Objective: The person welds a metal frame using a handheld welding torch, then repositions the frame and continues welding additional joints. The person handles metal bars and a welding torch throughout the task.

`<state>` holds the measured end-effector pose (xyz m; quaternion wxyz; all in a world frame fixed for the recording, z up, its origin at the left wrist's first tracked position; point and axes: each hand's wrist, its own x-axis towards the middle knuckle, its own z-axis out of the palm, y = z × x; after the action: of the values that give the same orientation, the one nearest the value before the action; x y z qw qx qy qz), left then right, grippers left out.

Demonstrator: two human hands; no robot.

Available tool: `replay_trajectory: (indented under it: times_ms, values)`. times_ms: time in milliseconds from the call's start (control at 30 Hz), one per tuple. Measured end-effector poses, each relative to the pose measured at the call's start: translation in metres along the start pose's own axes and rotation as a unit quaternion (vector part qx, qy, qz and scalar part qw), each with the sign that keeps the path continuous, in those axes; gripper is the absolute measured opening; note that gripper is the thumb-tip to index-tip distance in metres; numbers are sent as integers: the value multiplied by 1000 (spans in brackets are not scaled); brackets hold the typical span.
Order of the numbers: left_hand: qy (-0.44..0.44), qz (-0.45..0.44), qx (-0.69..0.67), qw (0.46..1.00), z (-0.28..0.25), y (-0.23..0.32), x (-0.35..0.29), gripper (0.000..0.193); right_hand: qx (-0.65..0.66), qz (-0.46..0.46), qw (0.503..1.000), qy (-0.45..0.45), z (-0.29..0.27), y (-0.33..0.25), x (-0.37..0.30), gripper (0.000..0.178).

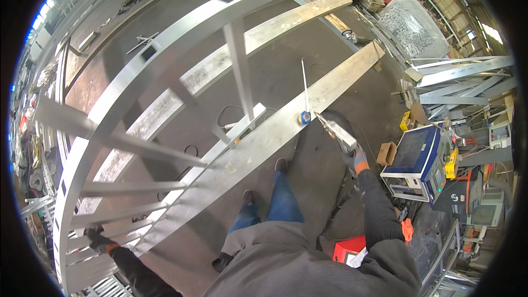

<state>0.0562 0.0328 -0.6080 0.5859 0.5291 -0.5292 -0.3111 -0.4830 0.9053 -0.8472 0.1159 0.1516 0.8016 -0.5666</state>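
Note:
My right hand (357,159), in a grey glove with an orange cuff, is closed round a silver handheld welding gun (342,133). The gun's narrow nozzle points up and left, near a blue and yellow tape measure (304,117) on the long metal beam (269,137). The tape's blade is drawn out away from me. At the lower left, my gloved left hand (98,240) is closed on a bar of a large metal frame (118,93) with several crossbars. The frame stands tilted above the beam, and its bars partly hide that hand's fingers.
A second long plank-like beam (206,71) lies beyond the first. On the right stand a blue and white machine (413,159), a small cardboard box (386,154) and stacked metal strips (462,80). A red box (348,248) sits by my right side. Cables trail over the dark floor.

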Motion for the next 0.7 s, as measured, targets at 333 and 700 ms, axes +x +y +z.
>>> replay_trajectory:
  times_ms: [333,700]
  values:
    - [75,1,260,963,-6,24,8,35,-159,-113,981,-23,106,-63,293,54]
    - [-106,-9,220,970,5,53,-3,26,-214,-122,966,82,158,31,424,40]
